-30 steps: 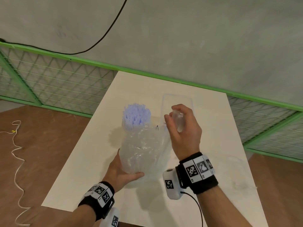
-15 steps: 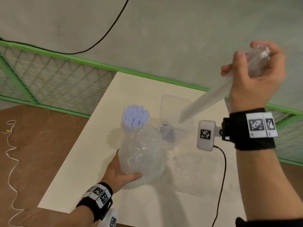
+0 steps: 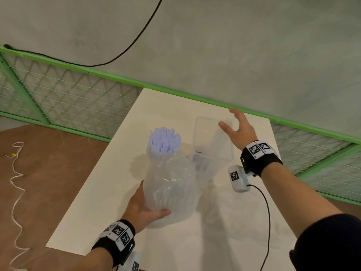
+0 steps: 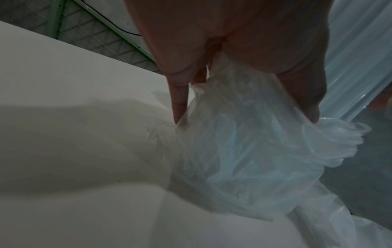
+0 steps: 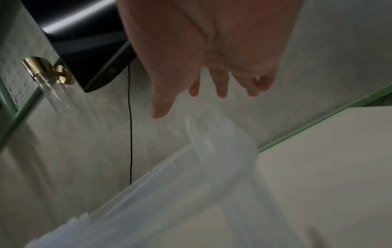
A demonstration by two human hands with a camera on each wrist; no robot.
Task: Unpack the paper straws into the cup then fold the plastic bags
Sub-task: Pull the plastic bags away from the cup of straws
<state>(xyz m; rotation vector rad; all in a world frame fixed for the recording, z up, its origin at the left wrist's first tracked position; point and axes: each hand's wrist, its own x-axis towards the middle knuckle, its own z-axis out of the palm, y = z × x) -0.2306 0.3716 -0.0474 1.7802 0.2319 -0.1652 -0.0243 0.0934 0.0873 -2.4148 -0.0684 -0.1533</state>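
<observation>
The left hand (image 3: 144,206) gripped the base of a crinkled plastic bag (image 3: 172,186), thumb curled across the front, holding it upright on the tabletop (image 3: 109,184). A dense sheaf of pale blue paper straws (image 3: 165,142) stood out of the bag's mouth. Just beside it to the right stood the clear cup (image 3: 213,141), a tall rectangular container, with what looked like a few straws lying low inside against its near wall (they were faint through the plastic, so the count could not be told). The right hand (image 3: 237,128) hovered at the cup's far right rim with fingers spread wide and holding nothing; whether it touched the rim could not be told.

The chief risk seemed to be the cup itself: light, tall and nearly empty, it would likely tip or skid towards the far edge if the spread hand knocked its rim. The bag looked top-heavy too, so a loosened grip at the base could let the sheaf lean and spill straws across the tabletop. A flat clear bag (image 3: 240,216) lying at the near right looked slippery under a forearm.
</observation>
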